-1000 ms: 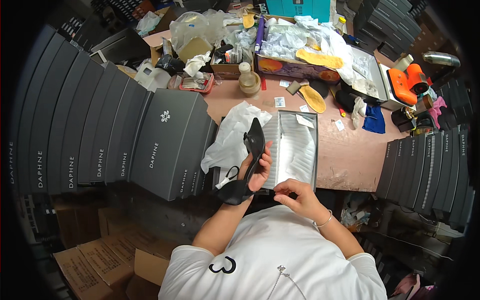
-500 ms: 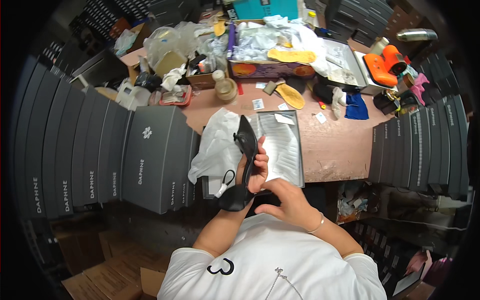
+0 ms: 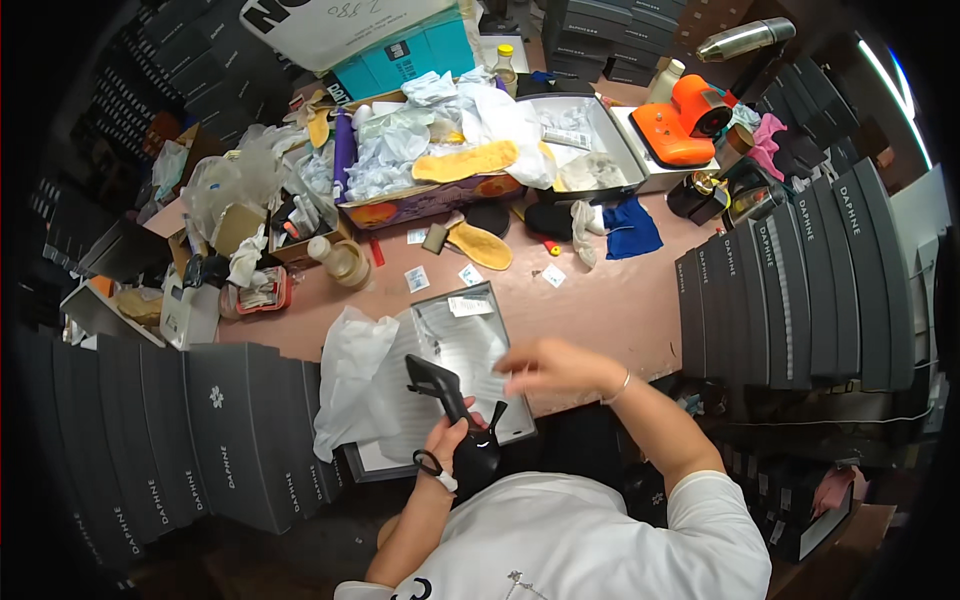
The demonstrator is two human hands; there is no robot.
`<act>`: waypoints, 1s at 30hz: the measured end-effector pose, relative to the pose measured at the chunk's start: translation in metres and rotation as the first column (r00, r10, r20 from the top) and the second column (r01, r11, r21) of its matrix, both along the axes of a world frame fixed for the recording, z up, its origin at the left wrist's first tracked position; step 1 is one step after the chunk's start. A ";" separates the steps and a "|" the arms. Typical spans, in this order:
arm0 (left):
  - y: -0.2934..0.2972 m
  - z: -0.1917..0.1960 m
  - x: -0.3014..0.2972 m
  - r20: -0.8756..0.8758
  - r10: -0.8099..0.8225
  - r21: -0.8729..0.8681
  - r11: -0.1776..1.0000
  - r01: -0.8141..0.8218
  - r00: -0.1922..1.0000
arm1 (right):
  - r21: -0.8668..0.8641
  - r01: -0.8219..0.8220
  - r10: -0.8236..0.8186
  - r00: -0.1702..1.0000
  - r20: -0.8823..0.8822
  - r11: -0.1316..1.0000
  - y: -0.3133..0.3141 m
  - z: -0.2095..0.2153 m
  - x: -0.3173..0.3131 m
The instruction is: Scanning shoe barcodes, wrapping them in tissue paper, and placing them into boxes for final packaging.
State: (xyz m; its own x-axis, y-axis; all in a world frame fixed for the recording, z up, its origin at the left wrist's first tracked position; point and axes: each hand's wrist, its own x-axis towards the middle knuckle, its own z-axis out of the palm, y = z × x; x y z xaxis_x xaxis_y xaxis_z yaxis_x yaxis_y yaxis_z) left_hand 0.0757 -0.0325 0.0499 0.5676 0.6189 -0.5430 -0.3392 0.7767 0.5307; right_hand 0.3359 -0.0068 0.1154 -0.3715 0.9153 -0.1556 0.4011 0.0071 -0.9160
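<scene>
My left hand (image 3: pixel 447 437) is closed around a black shoe (image 3: pixel 440 378), which it holds slanted above the near part of an open shoebox (image 3: pixel 518 393). A loop-shaped black strap with a white piece (image 3: pixel 437 472) shows at my left wrist; I cannot tell whether it hangs from the shoe. My right hand (image 3: pixel 550 367) hovers over the box's right side, apart from the shoe, fingers stretched leftward and partly blurred, holding nothing that I can see. Crumpled white tissue paper (image 3: pixel 352 375) spills over the box's left side. A white label (image 3: pixel 471 305) lies at its far end.
Dark grey shoeboxes are stacked at left (image 3: pixel 240 440) and right (image 3: pixel 800 290). Across the back are a carton (image 3: pixel 430 203) full of crumpled paper, yellow insoles (image 3: pixel 480 246), a capped jar (image 3: pixel 345 262), a blue cloth (image 3: pixel 632 228) and an orange device (image 3: pixel 685 125).
My view has turned to the right. The shoe, earlier raised nearly upright, is now lower and tilted over the box. My right hand has moved away from the left hand, up and right.
</scene>
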 end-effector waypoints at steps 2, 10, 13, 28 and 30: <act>0.012 0.004 0.025 0.019 0.190 0.114 0.975 -0.191 0.982 | 0.389 0.291 -0.416 0.861 0.292 0.874 0.047 -0.047 0.062; 0.094 -0.008 0.088 0.046 0.276 0.151 0.948 -0.279 0.960 | 0.509 0.090 -0.500 0.393 0.772 0.856 0.142 -0.186 0.187; 0.113 -0.012 0.102 0.000 0.294 0.171 0.942 -0.290 0.956 | 0.710 0.177 -0.653 0.584 0.482 0.682 0.134 -0.177 0.175; 0.112 -0.004 0.098 -0.023 0.337 0.379 0.874 -0.304 0.941 | 0.534 0.302 -0.523 0.787 0.328 0.789 0.173 -0.143 0.086; 0.107 0.000 0.085 0.014 0.374 0.450 0.826 -0.340 0.927 | 0.460 0.419 -0.503 0.862 0.070 0.783 0.124 -0.074 0.067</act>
State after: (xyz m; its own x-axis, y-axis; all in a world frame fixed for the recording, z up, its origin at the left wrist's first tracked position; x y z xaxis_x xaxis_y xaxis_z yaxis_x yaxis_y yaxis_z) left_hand 0.1612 0.0747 0.0497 0.2310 0.9525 -0.1984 -0.4953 0.2907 0.8186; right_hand 0.4026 0.1175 0.0417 0.1080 0.9603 0.2572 0.6108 0.1401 -0.7793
